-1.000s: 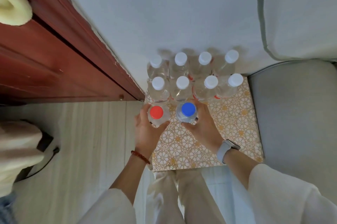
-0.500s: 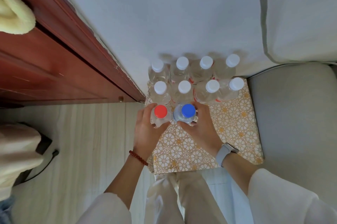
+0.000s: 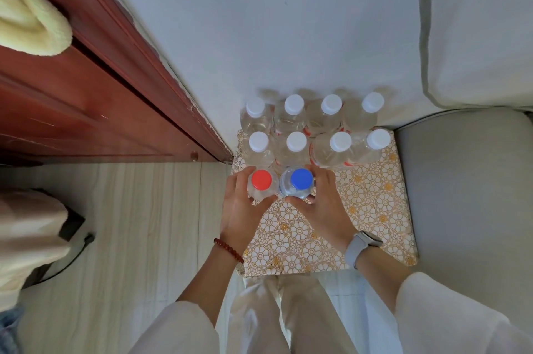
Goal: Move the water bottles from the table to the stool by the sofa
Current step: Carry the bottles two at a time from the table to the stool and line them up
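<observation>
A stool (image 3: 372,209) with a gold floral-patterned top stands against the white wall, next to the grey sofa (image 3: 467,195). Several clear water bottles with white caps (image 3: 295,141) stand on it in two rows at the back. In front of them, my left hand (image 3: 240,209) is wrapped around a red-capped bottle (image 3: 261,179), and my right hand (image 3: 326,206) is wrapped around a blue-capped bottle (image 3: 301,178). Both bottles stand upright, side by side, close behind the white-capped rows. Whether their bases rest on the stool is hidden by my hands.
A dark red wooden cabinet (image 3: 72,100) runs along the left, with a pale fleecy cloth (image 3: 28,25) hanging over it. A light wood floor (image 3: 138,224) lies left of the stool. A cream cushion and a dark cable (image 3: 78,250) are at the far left.
Both hands have slid the red-capped and blue-capped bottles slightly away from me, closer to the white-capped rows. The grip of each hand is unchanged.
</observation>
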Tool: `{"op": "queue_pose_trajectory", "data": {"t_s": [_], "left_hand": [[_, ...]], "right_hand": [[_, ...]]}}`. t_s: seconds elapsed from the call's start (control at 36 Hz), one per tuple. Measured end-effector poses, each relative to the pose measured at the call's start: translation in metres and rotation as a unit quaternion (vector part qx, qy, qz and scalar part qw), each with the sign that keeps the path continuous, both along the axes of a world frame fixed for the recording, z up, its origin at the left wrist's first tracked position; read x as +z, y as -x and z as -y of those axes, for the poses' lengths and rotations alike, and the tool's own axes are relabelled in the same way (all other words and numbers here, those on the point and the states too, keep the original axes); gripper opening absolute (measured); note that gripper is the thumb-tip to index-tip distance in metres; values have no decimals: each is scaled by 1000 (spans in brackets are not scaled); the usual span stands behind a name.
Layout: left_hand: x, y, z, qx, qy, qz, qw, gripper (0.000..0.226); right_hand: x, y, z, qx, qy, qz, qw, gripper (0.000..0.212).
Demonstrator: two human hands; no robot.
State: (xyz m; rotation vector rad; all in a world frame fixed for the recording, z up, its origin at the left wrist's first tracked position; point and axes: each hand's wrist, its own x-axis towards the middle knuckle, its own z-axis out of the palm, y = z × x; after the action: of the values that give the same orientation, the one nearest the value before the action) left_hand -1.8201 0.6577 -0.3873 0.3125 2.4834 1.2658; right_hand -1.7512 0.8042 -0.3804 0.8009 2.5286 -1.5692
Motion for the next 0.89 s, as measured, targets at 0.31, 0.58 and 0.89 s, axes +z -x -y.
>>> {"op": "queue_pose_trajectory", "data": {"t_s": [0.31, 0.58, 0.89], "left_hand": [[4, -7, 1, 13, 33, 26, 999, 78], [29, -39, 24, 65, 67, 48, 994, 67], [109, -139, 197, 236, 144, 76, 958, 46]], "right_hand": [[0, -8, -1, 20, 21, 13, 1000, 82], [27, -38, 7, 26, 13, 133, 991, 72], [109, -51, 168, 356, -54, 167, 918, 31]]}}
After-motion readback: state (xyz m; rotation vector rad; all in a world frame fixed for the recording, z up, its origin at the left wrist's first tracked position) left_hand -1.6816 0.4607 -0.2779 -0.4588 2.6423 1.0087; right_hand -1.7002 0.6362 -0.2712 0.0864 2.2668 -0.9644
